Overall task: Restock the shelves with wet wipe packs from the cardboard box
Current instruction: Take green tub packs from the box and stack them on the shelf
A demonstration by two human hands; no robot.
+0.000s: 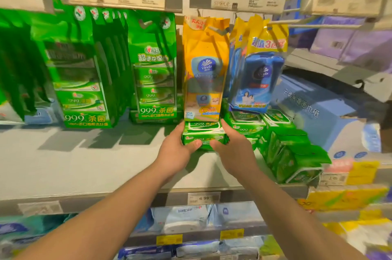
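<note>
Green-and-white wet wipe packs (203, 135), yellow hanging pack (204, 68), blue hanging pack (257, 81), grey shelf (84, 164)

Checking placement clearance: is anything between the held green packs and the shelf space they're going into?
Both hands, left hand and right hand, grip the stacked green wipe packs. The hanging yellow pack dangles directly above the stack; the shelf below looks unobstructed.

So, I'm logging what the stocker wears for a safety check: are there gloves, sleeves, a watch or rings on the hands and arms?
None shows. The left hand and right hand are bare, without gloves or visible rings. Both forearms are uncovered down to the frame's bottom edge, with no sleeve, watch or wristband in view.
</note>
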